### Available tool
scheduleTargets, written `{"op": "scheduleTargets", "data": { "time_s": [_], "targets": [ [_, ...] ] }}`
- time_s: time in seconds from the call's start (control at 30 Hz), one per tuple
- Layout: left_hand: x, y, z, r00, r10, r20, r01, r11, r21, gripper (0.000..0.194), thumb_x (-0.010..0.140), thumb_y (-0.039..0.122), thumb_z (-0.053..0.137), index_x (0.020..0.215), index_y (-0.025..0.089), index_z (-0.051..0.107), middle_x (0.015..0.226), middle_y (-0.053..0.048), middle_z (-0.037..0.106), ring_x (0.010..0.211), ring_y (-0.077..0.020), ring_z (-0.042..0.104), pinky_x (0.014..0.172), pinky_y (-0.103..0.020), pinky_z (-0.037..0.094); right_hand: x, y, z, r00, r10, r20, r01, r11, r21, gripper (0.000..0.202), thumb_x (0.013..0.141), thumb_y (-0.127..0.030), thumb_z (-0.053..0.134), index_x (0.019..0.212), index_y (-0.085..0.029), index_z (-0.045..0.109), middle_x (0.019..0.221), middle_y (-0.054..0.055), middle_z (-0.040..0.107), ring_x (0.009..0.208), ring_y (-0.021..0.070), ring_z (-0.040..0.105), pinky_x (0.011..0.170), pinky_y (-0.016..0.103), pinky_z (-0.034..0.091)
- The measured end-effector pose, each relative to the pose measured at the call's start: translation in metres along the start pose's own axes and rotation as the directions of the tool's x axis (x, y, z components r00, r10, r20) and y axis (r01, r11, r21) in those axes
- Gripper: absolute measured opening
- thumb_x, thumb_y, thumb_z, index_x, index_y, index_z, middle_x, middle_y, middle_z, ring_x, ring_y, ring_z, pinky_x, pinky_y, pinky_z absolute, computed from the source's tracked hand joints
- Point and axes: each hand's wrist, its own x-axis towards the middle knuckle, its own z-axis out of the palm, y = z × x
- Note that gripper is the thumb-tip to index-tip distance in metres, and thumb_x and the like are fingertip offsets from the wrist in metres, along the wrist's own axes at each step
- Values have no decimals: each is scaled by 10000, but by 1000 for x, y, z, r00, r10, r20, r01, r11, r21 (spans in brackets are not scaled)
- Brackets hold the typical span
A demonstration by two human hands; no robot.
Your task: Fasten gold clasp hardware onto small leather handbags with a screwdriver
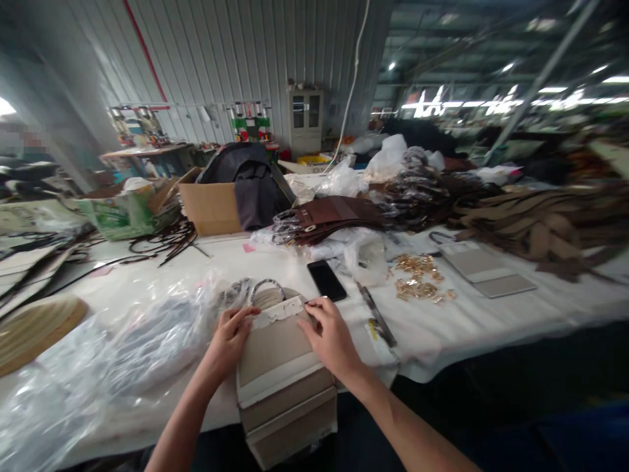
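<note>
A beige bag panel (pixel 280 351) with a pale strip along its top edge lies before me, its lower part hanging over the table's front edge. A wrapped loop handle (pixel 268 286) rises behind the strip. My left hand (pixel 233 337) grips the panel's upper left corner, fingers curled at the strip. At the upper right corner, my right hand (pixel 328 331) pinches the edge between thumb and fingers; anything small inside that pinch is hidden. Behind the right hand lies a black phone (pixel 327 280). Right of it is a long dark tool (pixel 376 316), its kind unclear.
Small gold-coloured metal pieces (pixel 417 275) are heaped right, near another beige panel (pixel 484 265). Clear plastic (pixel 152 337) spreads left. Brown bag pieces (pixel 339 216), a cardboard box (pixel 211 208) and brown straps (pixel 540 219) stand farther back on the white-covered table (pixel 432 334).
</note>
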Motion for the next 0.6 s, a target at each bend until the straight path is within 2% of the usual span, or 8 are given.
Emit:
{"op": "scheduleTargets", "data": {
  "time_s": [0.13, 0.2, 0.27, 0.33, 0.4, 0.47, 0.53, 0.6],
  "targets": [
    [15, -42, -1, 999, 27, 29, -26, 1000, -17, 660, 961, 773, 592, 1318, 287, 863, 1323, -145, 740, 1372, -404, 648, 1311, -611, 433, 3, -3, -2, 1000, 21, -4, -21, 1000, 10, 281, 946, -175, 870, 1221, -198, 819, 1258, 123, 718, 1196, 280, 707, 1092, 420, 624],
    [24, -63, 0, 998, 33, 57, -32, 999, -21, 708, 922, 847, 608, 1326, 324, 862, 1361, -131, 756, 1403, -423, 641, 1318, -629, 429, 3, -4, -3, 1000, 26, 6, -26, 1000, 14, 282, 933, -185, 893, 1208, -203, 831, 1258, 114, 726, 1196, 275, 708, 1094, 411, 621],
    [30, -75, 0, 997, 40, 65, -39, 999, -17, 726, 913, 879, 595, 1326, 347, 863, 1390, -123, 764, 1423, -433, 638, 1322, -645, 427, 2, -3, -6, 999, 14, 30, -14, 1000, 22, 283, 923, -194, 908, 1199, -206, 841, 1270, 109, 737, 1193, 270, 716, 1079, 399, 623],
    [31, -77, 0, 998, 36, 54, -35, 999, -7, 731, 896, 891, 603, 1310, 351, 870, 1394, -122, 772, 1423, -444, 645, 1320, -654, 433, 4, 0, -14, 997, -10, 71, 6, 998, 57, 337, 913, -205, 919, 1241, -214, 846, 1274, 102, 754, 1156, 254, 740, 1004, 363, 643],
    [29, -73, -1, 999, 22, 37, -22, 1000, 1, 733, 862, 899, 632, 1280, 350, 881, 1390, -122, 781, 1416, -457, 656, 1315, -661, 443, 14, 8, -34, 996, -37, 82, 29, 995, 99, 367, 934, -226, 894, 1297, -225, 840, 1259, 92, 779, 1104, 233, 763, 908, 322, 654],
    [28, -67, -2, 1000, 7, 27, -7, 1000, 4, 739, 831, 910, 646, 1251, 353, 890, 1393, -119, 789, 1421, -467, 657, 1314, -670, 445, 34, 22, -66, 1000, -23, 5, 22, 998, 66, 290, 1009, -251, 802, 1295, -218, 837, 1228, 93, 805, 1055, 217, 777, 853, 302, 651],
    [27, -62, -2, 1000, -1, 21, 1, 1000, 4, 751, 813, 922, 642, 1240, 357, 894, 1391, -117, 795, 1428, -468, 655, 1317, -675, 439, 64, 41, -106, 989, 55, -139, -71, 991, -113, 247, 1097, -258, 654, 1249, -187, 835, 1214, 112, 823, 1033, 211, 781, 869, 302, 642],
    [29, -62, -2, 1000, -7, 22, 7, 1000, 6, 761, 802, 929, 641, 1234, 357, 896, 1379, -117, 802, 1423, -465, 658, 1317, -673, 438, 99, 63, -144, 972, 145, -187, -213, 882, -420, 336, 1139, -219, 532, 1300, -169, 822, 1293, 132, 816, 1157, 217, 768, 991, 305, 612]
  ]
}}
